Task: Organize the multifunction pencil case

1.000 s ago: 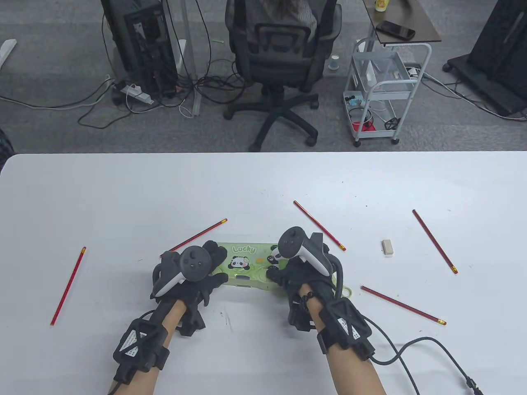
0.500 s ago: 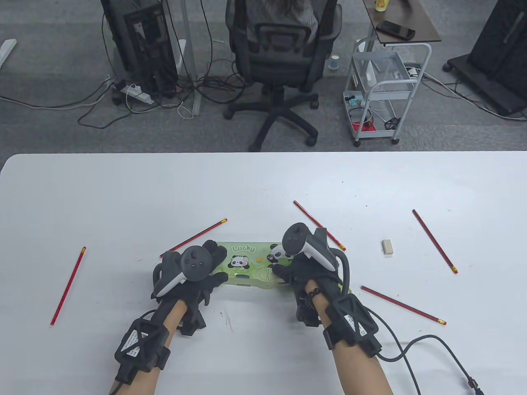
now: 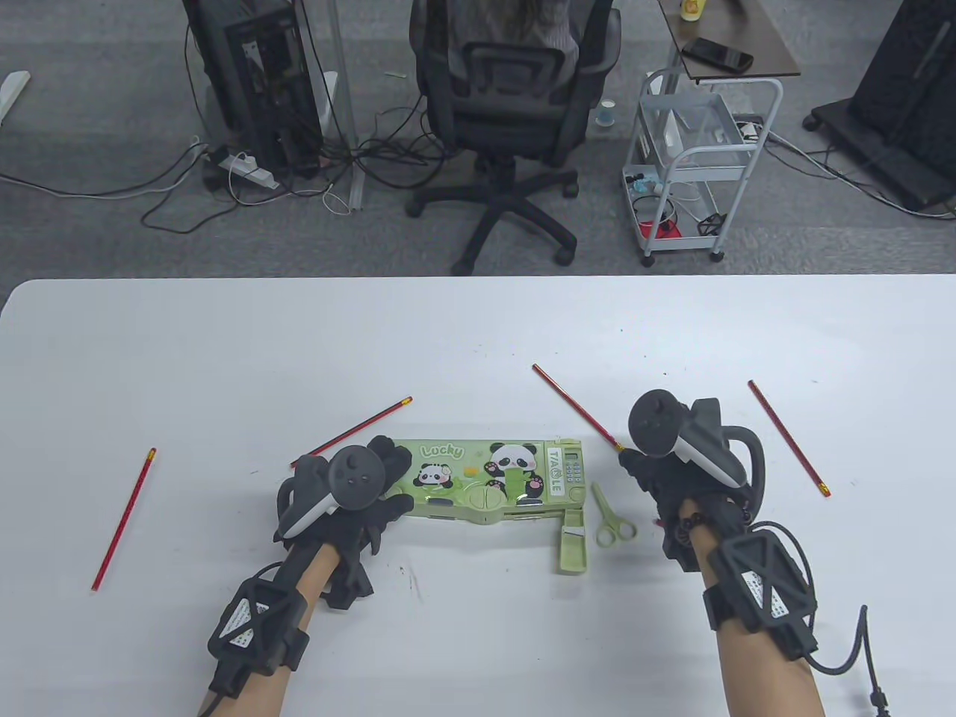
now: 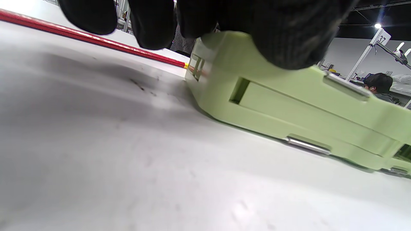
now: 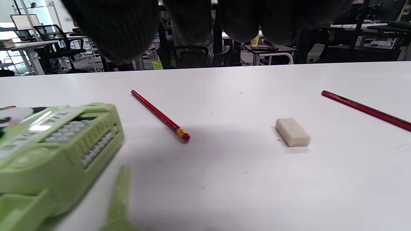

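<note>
The green panda pencil case (image 3: 485,478) lies flat at the table's front middle. A side compartment (image 3: 572,549) at its right end stands swung out toward me. My left hand (image 3: 392,478) grips the case's left end, fingers (image 4: 282,38) on its top edge (image 4: 289,106). My right hand (image 3: 642,467) hovers empty, right of the case, fingers (image 5: 118,29) above the table. A white eraser (image 5: 292,132) lies just ahead of them, hidden in the table view. Green scissors (image 3: 612,519) lie between case and right hand. A red pencil (image 3: 575,407) ends near my right fingertips.
Other red pencils lie at the far left (image 3: 123,519), behind my left hand (image 3: 358,429) and at the right (image 3: 788,437). A cable (image 3: 851,657) trails from my right wrist. The table's far edge (image 3: 478,278) borders an office chair (image 3: 508,112) and a cart (image 3: 694,157).
My right hand has left the case's right end and moved right, over the eraser. The swung-out compartment and the scissors now show. My left hand has stayed put.
</note>
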`<action>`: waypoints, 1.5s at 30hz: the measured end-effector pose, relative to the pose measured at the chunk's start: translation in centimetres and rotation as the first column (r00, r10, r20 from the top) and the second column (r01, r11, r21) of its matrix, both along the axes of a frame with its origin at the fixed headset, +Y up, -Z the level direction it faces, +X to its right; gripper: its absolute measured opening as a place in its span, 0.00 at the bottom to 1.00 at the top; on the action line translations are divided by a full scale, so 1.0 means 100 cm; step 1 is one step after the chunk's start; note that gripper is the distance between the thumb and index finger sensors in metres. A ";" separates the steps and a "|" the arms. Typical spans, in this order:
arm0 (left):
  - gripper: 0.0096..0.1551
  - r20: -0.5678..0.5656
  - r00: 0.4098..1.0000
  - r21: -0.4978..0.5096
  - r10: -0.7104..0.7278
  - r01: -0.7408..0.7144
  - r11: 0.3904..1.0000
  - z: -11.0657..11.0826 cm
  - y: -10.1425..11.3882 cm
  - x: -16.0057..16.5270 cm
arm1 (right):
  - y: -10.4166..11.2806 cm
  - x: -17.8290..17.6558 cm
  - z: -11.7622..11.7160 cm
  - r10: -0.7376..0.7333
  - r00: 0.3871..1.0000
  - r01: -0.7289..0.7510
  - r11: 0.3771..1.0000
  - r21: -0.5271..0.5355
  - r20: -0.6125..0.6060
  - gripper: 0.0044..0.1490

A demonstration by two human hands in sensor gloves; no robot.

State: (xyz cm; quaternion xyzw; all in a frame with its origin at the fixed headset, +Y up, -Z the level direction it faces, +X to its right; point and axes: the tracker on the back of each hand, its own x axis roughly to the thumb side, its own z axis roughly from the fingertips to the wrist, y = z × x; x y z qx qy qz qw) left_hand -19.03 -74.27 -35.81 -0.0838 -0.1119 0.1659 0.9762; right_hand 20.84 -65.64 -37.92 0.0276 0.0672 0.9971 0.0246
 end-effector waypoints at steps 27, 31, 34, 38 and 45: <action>0.40 0.007 1.000 -0.008 0.004 -0.004 1.000 0.000 0.000 -0.001 | -0.078 0.063 -0.061 0.283 0.958 -0.274 0.951 -0.140 0.049 0.39; 0.40 0.007 1.000 -0.007 0.004 -0.004 1.000 0.000 0.000 -0.001 | -0.080 0.061 -0.059 0.296 0.954 -0.288 0.949 -0.129 0.044 0.38; 0.40 0.008 1.000 -0.009 0.003 -0.003 1.000 0.000 0.000 -0.001 | -0.080 0.060 -0.058 0.302 0.952 -0.295 0.948 -0.122 0.043 0.38; 0.40 0.014 1.000 -0.015 -0.012 0.012 1.000 0.000 0.001 -0.001 | -0.071 0.055 -0.050 0.251 0.966 -0.246 0.966 -0.085 0.066 0.40; 0.40 0.021 1.000 -0.013 -0.023 0.024 1.000 0.000 0.001 0.000 | -0.037 0.024 -0.012 0.165 0.985 -0.164 0.986 -0.022 0.044 0.42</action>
